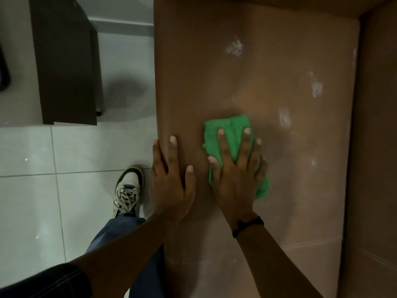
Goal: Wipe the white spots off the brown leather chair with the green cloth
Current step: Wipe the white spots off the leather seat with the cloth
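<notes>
The brown leather chair (268, 87) fills the right half of the view, its seat facing me. White spots show on the seat: one (234, 47) at the upper middle, one (317, 88) near the right side and a streak (284, 117) below it. My right hand (236, 173) lies flat on the green cloth (231, 130) and presses it onto the seat, left of the streak. My left hand (170, 179) rests flat on the seat's left edge with fingers spread, holding nothing.
A dark brown cabinet (64, 61) stands on the white tiled floor (28, 201) to the left. My shoe (127, 191) and trouser leg sit beside the chair's left edge. The chair's armrest (376, 125) rises along the right.
</notes>
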A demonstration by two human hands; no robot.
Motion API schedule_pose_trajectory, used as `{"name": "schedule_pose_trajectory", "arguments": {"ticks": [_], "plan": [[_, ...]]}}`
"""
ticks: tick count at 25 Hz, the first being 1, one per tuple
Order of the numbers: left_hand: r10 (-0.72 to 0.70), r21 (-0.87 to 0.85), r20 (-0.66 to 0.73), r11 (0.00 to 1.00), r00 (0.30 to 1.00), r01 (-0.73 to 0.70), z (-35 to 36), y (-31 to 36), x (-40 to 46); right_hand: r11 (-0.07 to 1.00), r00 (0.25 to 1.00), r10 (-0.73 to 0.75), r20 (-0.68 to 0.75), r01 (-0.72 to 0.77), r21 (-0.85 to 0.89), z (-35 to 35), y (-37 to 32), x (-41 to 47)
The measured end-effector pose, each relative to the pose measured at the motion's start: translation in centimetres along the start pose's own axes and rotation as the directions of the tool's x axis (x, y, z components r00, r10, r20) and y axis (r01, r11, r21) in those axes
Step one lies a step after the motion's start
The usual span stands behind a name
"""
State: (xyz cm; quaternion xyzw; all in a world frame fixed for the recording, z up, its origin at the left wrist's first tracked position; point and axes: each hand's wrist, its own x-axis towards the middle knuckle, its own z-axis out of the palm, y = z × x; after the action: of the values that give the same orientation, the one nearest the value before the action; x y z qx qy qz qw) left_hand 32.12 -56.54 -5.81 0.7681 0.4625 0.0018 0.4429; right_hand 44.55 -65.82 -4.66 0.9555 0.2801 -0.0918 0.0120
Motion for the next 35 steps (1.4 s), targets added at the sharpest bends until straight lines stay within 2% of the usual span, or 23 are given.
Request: {"name": "schedule_pose_trajectory", "arguments": {"ticks": [2, 3, 5, 7, 8, 11, 12, 15, 16, 18, 21, 22, 24, 26, 29, 31, 33, 35], "plan": [[-0.007, -0.018, 0.000, 1.000, 1.000, 0.007, -0.1, 0.0, 0.0, 0.979, 0.982, 0.190, -0.025, -0.187, 0.077, 0.0, -1.6, 1.0], [-0.006, -0.024, 0.000, 1.000, 1.000, 0.006, -0.1, -0.1, 0.0, 0.981, 0.983, 0.182, -0.035, -0.179, 0.081, 0.1, -3.1, 2.0], [0.000, -0.025, -0.002, 1.000, 1.000, 0.000, 0.4, -0.5, 0.2, 0.999, 0.998, -0.028, -0.061, 0.030, 0.031, 0.9, -4.5, 3.3], [-0.017, -0.048, 0.007, 0.999, 1.000, 0.018, 0.3, -0.5, 0.1, 0.978, 0.975, -0.207, -0.076, 0.206, -0.013, 1.5, -2.8, 2.2], [-0.023, -0.059, 0.014, 0.998, 1.000, 0.023, 0.0, -0.3, 0.0, 0.979, 0.977, -0.204, -0.064, 0.203, -0.027, 1.4, -1.5, 1.0], [-0.045, -0.080, 0.027, 0.996, 0.999, 0.047, -0.5, 0.1, -0.2, 1.000, 1.000, 0.004, 0.011, -0.004, 0.007, 0.4, -1.2, -1.7], [-0.037, -0.088, 0.017, 0.995, 0.999, 0.039, -0.6, 0.1, -0.2, 1.000, 1.000, -0.015, 0.008, 0.014, 0.022, 0.3, -2.2, -1.6], [0.031, -0.088, -0.038, 0.995, 0.999, -0.035, -0.1, -0.1, 0.0, 0.976, 0.972, -0.216, -0.089, 0.219, 0.020, 1.4, -4.6, 1.8], [0.042, -0.080, -0.058, 0.996, 0.997, -0.047, 0.1, -0.3, 0.1, 0.977, 0.969, -0.208, -0.135, 0.212, 0.021, 1.8, -4.7, 3.2], [0.039, -0.076, -0.058, 0.996, 0.998, -0.043, 0.3, -0.7, 0.1, 0.996, 0.983, -0.087, -0.160, 0.091, 0.018, 2.0, -3.8, 3.6], [0.037, -0.015, -0.022, 0.999, 0.999, -0.037, 0.0, -0.2, 1.2, 0.994, 0.991, 0.104, -0.087, -0.102, 0.025, 1.4, -2.2, -0.6], [0.040, 0.016, -0.020, 0.999, 0.999, -0.039, -0.2, 0.2, 2.2, 0.996, 0.995, 0.085, -0.050, -0.085, 0.011, 1.1, -1.6, -2.5], [0.062, 0.085, -0.023, 0.995, 0.998, -0.059, -0.6, 1.4, 4.8, 0.998, 0.998, -0.058, 0.000, 0.058, -0.013, 1.2, -0.5, -4.1], [0.125, 0.162, -0.030, 0.980, 0.992, -0.118, -0.6, 2.4, 7.7, 0.990, 0.989, -0.140, -0.040, 0.140, -0.011, 1.4, -0.2, -0.7], [0.253, 0.355, -0.052, 0.909, 0.966, -0.219, -0.7, 2.7, 10.9, 0.998, 0.986, -0.054, -0.155, 0.055, 0.003, 1.0, -0.2, 6.9], [0.293, 0.457, -0.031, 0.854, 0.956, -0.247, -0.6, 3.6, 12.0, 0.999, 0.984, 0.042, -0.173, -0.040, 0.018, 0.6, 0.9, 8.8], [0.263, 0.498, -0.013, 0.838, 0.965, -0.222, -0.5, 5.0, 12.5, 0.988, 0.977, 0.154, -0.148, -0.150, 0.040, 0.1, 1.5, 7.3], [0.235, 0.517, -0.025, 0.835, 0.972, -0.188, -0.3, 5.9, 12.8, 0.980, 0.977, 0.198, -0.075, -0.195, 0.050, -0.5, 1.2, 4.9]]}}
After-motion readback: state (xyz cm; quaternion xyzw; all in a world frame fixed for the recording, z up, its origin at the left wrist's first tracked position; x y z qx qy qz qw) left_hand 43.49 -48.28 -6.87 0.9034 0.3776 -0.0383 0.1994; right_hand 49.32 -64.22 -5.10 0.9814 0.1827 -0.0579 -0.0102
